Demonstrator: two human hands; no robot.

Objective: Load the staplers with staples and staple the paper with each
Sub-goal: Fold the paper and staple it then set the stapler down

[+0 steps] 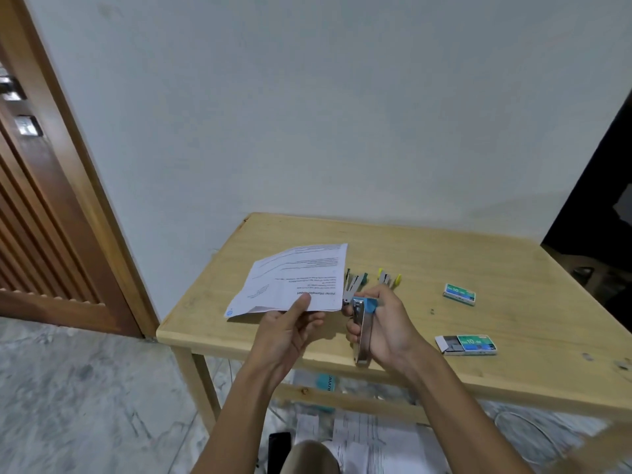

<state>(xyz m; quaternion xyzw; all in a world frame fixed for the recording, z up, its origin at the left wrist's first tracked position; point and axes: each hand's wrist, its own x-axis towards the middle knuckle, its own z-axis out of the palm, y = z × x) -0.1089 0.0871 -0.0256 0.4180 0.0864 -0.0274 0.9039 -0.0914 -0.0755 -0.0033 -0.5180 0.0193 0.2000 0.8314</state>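
Observation:
My left hand (294, 325) pinches the near edge of a printed paper sheet (294, 278), holding it above the wooden table (478, 254). My right hand (383, 323) grips a blue and silver stapler (362, 323), its head at the paper's right corner. A green stapler (355, 282) and a yellow stapler (388, 278) lie open on the table behind the paper. An open staple box (466, 344) lies to the right, a shut staple box (459, 294) farther back.
The table stands against a pale wall, with a wooden door (44, 213) to the left. Papers (369, 439) and a blue object (325, 383) lie on the marble floor under the table. Small staple bits (432, 311) dot the tabletop.

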